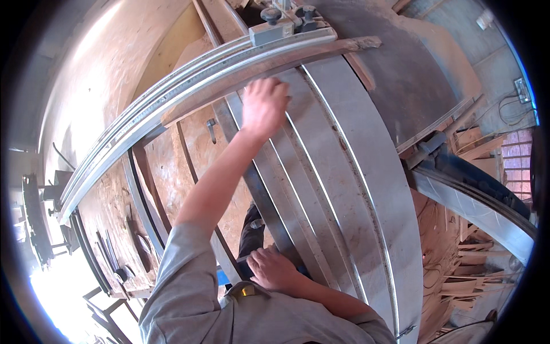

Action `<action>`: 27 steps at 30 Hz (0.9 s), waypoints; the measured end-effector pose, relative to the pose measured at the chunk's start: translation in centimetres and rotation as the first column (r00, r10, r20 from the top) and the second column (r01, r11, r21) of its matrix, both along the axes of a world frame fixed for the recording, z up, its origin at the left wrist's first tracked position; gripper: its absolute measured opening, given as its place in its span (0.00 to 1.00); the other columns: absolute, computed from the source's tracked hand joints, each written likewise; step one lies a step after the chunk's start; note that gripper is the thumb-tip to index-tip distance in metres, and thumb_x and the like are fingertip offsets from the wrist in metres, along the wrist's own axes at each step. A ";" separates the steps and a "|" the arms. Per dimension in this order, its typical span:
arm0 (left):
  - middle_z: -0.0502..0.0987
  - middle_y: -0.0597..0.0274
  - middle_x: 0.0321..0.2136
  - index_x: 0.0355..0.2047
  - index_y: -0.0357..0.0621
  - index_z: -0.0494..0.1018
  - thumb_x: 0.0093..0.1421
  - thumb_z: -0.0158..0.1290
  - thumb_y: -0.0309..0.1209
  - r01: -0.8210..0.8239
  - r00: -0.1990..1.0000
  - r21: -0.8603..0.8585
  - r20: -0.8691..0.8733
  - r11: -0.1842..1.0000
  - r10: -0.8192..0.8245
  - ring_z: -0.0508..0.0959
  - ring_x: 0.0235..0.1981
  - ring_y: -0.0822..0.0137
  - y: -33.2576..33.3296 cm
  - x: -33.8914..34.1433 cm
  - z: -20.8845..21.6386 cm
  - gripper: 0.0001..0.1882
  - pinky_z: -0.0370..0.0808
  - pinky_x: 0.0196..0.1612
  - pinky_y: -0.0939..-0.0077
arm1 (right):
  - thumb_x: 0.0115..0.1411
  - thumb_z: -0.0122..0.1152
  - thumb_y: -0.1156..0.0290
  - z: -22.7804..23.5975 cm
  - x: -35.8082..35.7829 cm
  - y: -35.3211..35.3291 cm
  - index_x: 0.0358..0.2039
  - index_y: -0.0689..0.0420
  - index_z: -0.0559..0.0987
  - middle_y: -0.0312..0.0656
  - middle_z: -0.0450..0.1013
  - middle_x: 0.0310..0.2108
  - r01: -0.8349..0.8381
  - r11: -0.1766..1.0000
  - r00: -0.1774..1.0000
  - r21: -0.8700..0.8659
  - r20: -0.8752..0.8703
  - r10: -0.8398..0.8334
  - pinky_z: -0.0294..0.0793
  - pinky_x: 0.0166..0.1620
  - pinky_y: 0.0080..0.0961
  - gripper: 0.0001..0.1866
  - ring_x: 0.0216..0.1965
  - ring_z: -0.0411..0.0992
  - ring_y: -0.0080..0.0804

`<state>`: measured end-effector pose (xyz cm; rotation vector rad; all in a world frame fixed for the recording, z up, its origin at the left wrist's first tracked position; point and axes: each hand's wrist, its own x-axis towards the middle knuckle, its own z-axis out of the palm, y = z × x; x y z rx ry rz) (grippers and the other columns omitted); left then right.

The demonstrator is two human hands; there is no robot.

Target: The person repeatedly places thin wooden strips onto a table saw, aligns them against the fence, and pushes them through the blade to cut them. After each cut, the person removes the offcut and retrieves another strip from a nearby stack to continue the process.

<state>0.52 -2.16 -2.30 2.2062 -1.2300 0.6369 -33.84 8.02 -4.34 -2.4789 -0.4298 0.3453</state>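
Observation:
My left arm reaches far over a slotted grey metal machine table (366,132), which looks like that of a sliding table saw. My left hand (265,109) is at the near edge of a long brown wooden strip (212,94). Its fingers are curled, and what they hold, if anything, is hidden. The strip lies along a silver metal fence (172,94). Close to my body, my right hand (274,269) has bent fingers at the near end of the table's frame. Whatever lies under those fingers cannot be made out.
A clamp block with dark knobs (281,23) sits on the fence's far end. Left of the table, open frame bars (143,195) cross above a dusty floor. At right are a blue-and-silver machine arm (475,189) and scattered wood offcuts (470,275). A dark panel (395,63) lies beyond.

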 end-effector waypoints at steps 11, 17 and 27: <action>0.73 0.58 0.35 0.42 0.39 0.69 0.66 0.57 0.44 -0.903 0.044 -0.356 -0.631 0.239 -0.775 0.78 0.36 0.59 15.5 7.0 -5.2 0.19 0.82 0.39 0.68 | 0.65 0.60 0.64 4.1 12.5 -17.8 0.49 0.63 0.79 0.46 0.80 0.34 0.663 0.650 0.720 0.371 -0.079 -0.690 0.78 0.41 0.29 0.18 0.38 0.80 0.30; 0.76 0.49 0.41 0.47 0.35 0.69 0.69 0.52 0.39 -0.857 0.105 -0.445 -0.642 0.258 -0.759 0.79 0.36 0.57 16.1 9.7 -7.4 0.17 0.83 0.38 0.69 | 0.64 0.58 0.52 0.1 23.8 -25.3 0.36 0.64 0.79 0.54 0.79 0.32 0.795 0.520 0.578 0.312 -0.129 -0.806 0.76 0.42 0.42 0.22 0.37 0.79 0.50; 0.77 0.53 0.39 0.50 0.33 0.68 0.71 0.47 0.34 -0.873 0.152 -0.417 -0.727 0.254 -0.670 0.78 0.34 0.63 14.2 8.3 -5.2 0.15 0.82 0.47 0.67 | 0.69 0.52 0.54 1.5 32.9 -26.6 0.33 0.64 0.75 0.43 0.76 0.23 0.853 0.403 0.498 0.332 -0.285 -0.819 0.69 0.15 0.29 0.22 0.16 0.72 0.28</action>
